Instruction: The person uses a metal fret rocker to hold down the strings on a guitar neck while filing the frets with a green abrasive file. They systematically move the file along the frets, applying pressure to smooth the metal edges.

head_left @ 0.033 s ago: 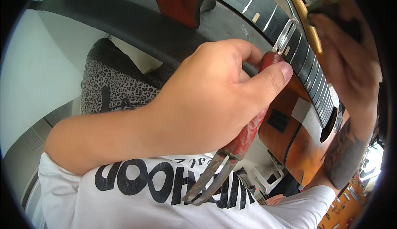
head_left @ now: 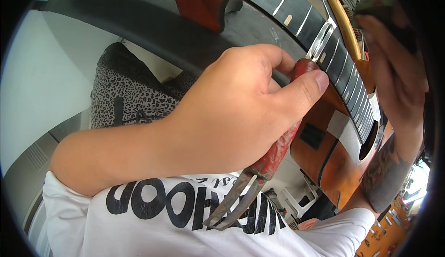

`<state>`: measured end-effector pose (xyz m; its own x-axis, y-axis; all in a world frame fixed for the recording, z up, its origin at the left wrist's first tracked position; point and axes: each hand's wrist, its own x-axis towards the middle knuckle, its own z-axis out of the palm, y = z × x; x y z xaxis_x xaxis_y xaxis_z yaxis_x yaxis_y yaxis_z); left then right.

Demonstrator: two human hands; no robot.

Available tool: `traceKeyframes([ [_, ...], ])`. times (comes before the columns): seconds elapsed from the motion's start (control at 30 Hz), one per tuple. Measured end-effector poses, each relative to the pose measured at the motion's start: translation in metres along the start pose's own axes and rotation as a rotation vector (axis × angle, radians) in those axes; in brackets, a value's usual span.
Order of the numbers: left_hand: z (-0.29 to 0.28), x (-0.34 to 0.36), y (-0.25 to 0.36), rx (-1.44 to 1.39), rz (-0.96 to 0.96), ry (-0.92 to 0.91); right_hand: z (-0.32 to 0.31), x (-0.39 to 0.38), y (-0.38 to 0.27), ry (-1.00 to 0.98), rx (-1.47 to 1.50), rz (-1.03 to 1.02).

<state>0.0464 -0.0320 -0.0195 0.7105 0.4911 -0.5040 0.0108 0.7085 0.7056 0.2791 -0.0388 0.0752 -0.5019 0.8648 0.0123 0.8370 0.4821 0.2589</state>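
My left hand [head_left: 250, 104] is closed around a tool with a red, worn-looking wrapped handle [head_left: 282, 148]. The tool's slotted metal end [head_left: 320, 39] lies over the dark guitar fretboard [head_left: 296, 6], across the frets. Its other end splits into two grey metal prongs [head_left: 234, 206] that hang over my shirt. At the right rim my right hand [head_left: 394, 67] is blurred, with fingers curled by a dark shape [head_left: 378, 4] that I cannot make out. Pale tape [head_left: 345, 127] covers part of the brown guitar body [head_left: 320, 164] beside the soundhole.
A red-brown cradle block [head_left: 197, 4] stands on the black bench [head_left: 139, 29] beside the neck. Beyond the neck lie a yellow wooden handle [head_left: 345, 25] and other tools. An orange tool panel [head_left: 387, 234] shows at lower right.
My right hand has shifted slightly to the right. The metal end of the tool has turned a little over the frets, while my left hand stays almost still.
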Motion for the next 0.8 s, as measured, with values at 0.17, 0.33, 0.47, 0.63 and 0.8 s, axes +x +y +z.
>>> traceKeyframes([
  [0.17,0.000,0.001,-0.005,-0.002,0.047,-0.002,-0.014,-0.003,0.010,-0.033,-0.270,-0.108],
  [0.33,0.000,0.000,-0.003,-0.040,0.016,-0.022,-0.009,-0.003,0.002,-0.051,-0.117,-0.111],
  [0.47,0.002,0.001,-0.003,-0.057,0.015,-0.027,0.005,0.005,-0.011,0.048,0.040,-0.188],
  [0.63,0.003,0.000,-0.001,-0.068,0.017,-0.033,0.019,0.013,-0.020,0.135,0.157,-0.200],
  [0.8,0.005,0.001,0.000,-0.067,0.017,-0.025,0.010,0.018,-0.025,0.095,0.082,-0.281],
])
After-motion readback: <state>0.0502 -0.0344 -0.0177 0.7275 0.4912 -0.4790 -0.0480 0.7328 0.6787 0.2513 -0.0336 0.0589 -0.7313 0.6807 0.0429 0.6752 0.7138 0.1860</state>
